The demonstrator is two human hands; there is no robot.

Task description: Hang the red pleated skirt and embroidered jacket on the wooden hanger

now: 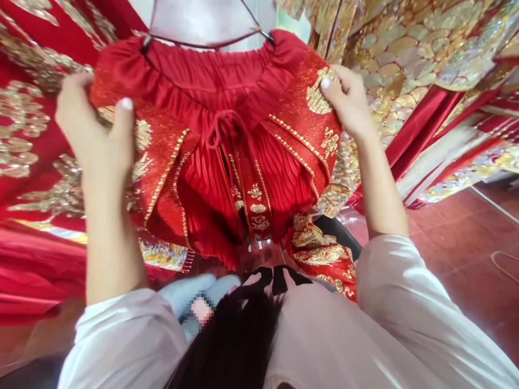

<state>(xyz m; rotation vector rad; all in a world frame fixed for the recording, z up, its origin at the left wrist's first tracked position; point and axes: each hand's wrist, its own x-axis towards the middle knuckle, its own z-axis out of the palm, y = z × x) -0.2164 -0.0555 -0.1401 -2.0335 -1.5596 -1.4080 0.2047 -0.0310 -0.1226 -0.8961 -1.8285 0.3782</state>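
A red skirt (pixel 227 146) with gold embroidery hangs from a clip hanger (pixel 205 32) in front of me, its waistband gathered and a red drawstring tied at the middle. My left hand (pixel 95 129) pinches the skirt's left outer panel near the waist, thumb on the front of the cloth. At the upper right edge, my right hand (pixel 348 100) grips the right panel, with the thumb pressed on a gold emblem. Both arms are raised, and the pale pink sleeves are pushed back to the elbows.
More red and gold garments hang at the left (pixel 28 135) and upper right (pixel 409 59). A red tiled floor (pixel 466 243) shows at the right. My dark hair and a black bow lie at the bottom centre.
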